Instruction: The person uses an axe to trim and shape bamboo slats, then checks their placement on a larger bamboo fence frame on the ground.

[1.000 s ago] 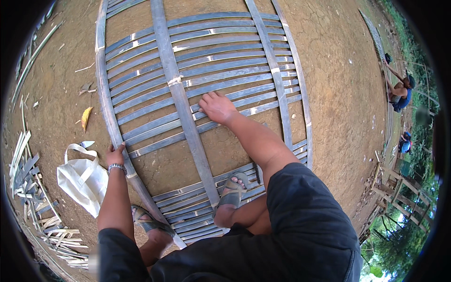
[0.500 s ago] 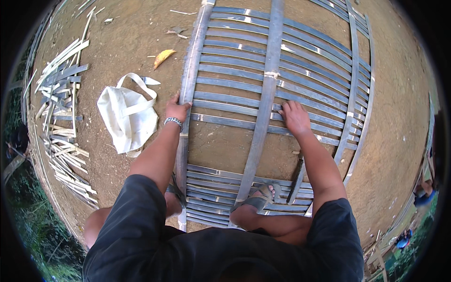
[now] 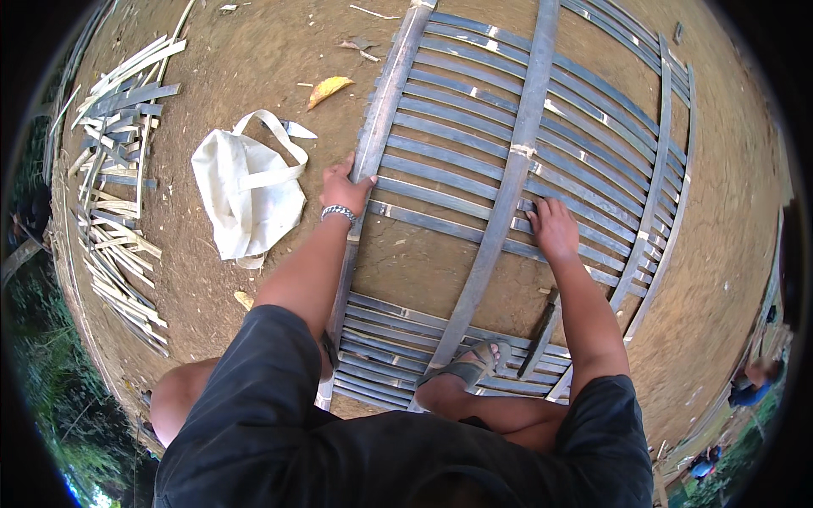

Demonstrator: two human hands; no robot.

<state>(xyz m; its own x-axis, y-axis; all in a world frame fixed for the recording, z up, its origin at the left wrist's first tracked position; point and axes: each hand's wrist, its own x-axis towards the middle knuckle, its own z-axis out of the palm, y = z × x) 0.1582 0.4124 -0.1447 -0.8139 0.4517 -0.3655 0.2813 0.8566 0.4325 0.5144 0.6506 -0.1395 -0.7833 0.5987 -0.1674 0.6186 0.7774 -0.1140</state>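
A large panel of grey bamboo slats [image 3: 474, 110] lies flat on the dirt ground in front of me. My left hand [image 3: 343, 188], with a beaded bracelet on the wrist, grips the panel's left frame strip [image 3: 381, 110]. My right hand [image 3: 550, 227] presses flat, fingers spread, on the horizontal slats just right of the central cross strip [image 3: 517, 169]. My sandalled foot [image 3: 470, 366] rests on the panel's near slats.
A white cloth bag [image 3: 246, 190] lies on the dirt left of the panel. A heap of loose bamboo strips [image 3: 114, 186] lies at the far left. A yellow leaf [image 3: 328, 87] sits above the bag. Other people appear at the lower right edge [image 3: 749, 389].
The view has swung left, so the panel now sits more to the right. My left hand stays on the left frame strip; my right hand has shifted along the slats near the central strip.
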